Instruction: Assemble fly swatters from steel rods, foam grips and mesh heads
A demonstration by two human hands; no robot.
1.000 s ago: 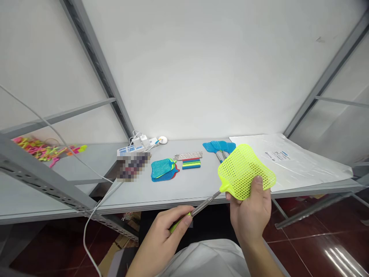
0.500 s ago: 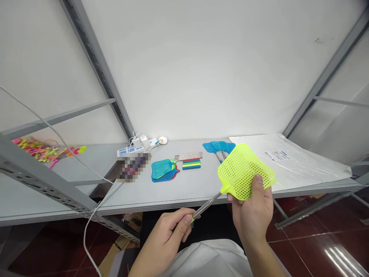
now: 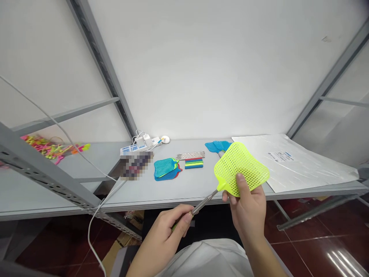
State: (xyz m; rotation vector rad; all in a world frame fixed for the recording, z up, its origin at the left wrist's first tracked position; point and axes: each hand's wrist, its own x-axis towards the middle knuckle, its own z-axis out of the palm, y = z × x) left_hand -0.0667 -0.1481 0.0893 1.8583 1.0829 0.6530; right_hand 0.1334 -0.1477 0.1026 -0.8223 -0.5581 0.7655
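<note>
Two bare hands hold one lime-green plastic fly swatter point(image 3: 239, 169) above the front edge of a grey metal shelf point(image 3: 190, 190). Left hand point(image 3: 163, 240): fingers point(image 3: 180, 227) curl closed around the steel handle point(image 3: 204, 202), just beside its green grip point(image 3: 174, 227). Right hand point(image 3: 248, 215): thumb point(image 3: 240, 181) presses the perforated head from the front, fingers behind it, pinching the head's lower edge.

On the shelf, beyond the hands: stacked teal and blue swatters point(image 3: 165, 169); a row of steel handles point(image 3: 190, 155); a stack of coloured strips point(image 3: 193, 164), red, green, yellow and blue; and a cluster of blue swatter heads point(image 3: 217, 146), partly behind the lime head. A pixelated patch point(image 3: 134, 165) hides one item. To the right lies a flat white plastic bag point(image 3: 302, 163) with a printed label point(image 3: 279, 156); its contents cannot be told. A power strip point(image 3: 138, 149) holds white plugs. Far left, neon pink and yellow plastic pieces point(image 3: 54, 150) lie heaped on a lower surface; any container is unclear.
</note>
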